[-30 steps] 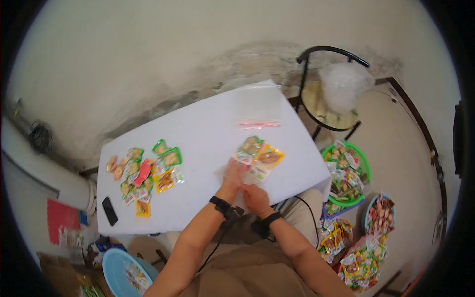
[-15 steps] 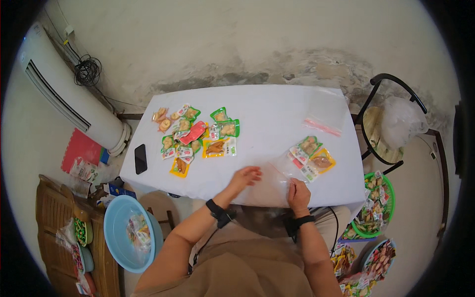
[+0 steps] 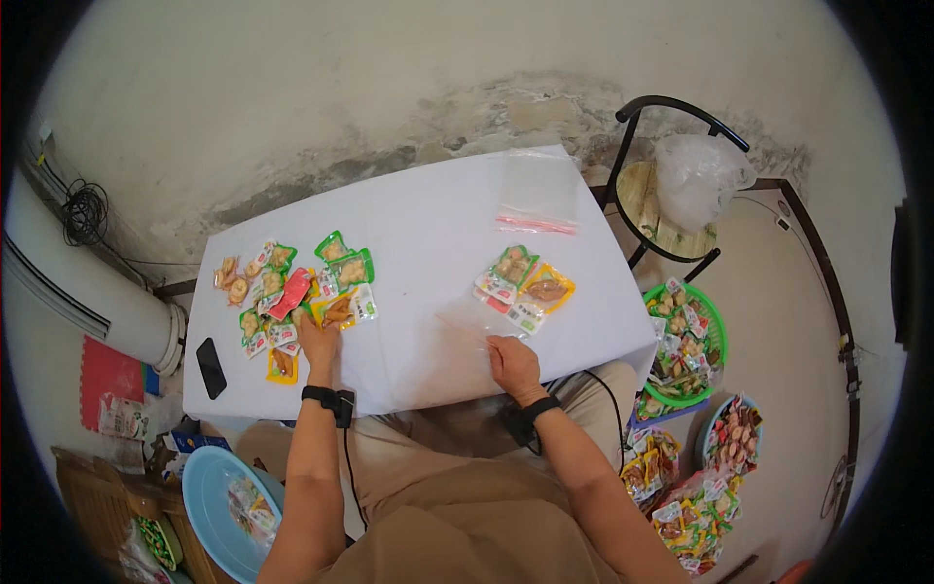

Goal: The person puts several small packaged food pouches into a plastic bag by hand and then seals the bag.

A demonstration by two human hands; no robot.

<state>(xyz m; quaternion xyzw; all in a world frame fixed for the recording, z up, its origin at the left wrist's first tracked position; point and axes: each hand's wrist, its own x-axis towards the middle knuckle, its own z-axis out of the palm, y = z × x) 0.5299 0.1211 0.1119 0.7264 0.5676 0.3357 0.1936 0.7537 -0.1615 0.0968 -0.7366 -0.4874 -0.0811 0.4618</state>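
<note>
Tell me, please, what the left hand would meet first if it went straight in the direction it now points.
The left hand would probably meet the pile of food packets first, near the red packet; it reaches the pile's edge, though exact contact is unclear.

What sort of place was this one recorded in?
Probably a small, makeshift food-packing workroom: snack packets lie on a white-covered table, clear plastic bags sit at its far edge, and a green basket nearby holds more packets.
</note>
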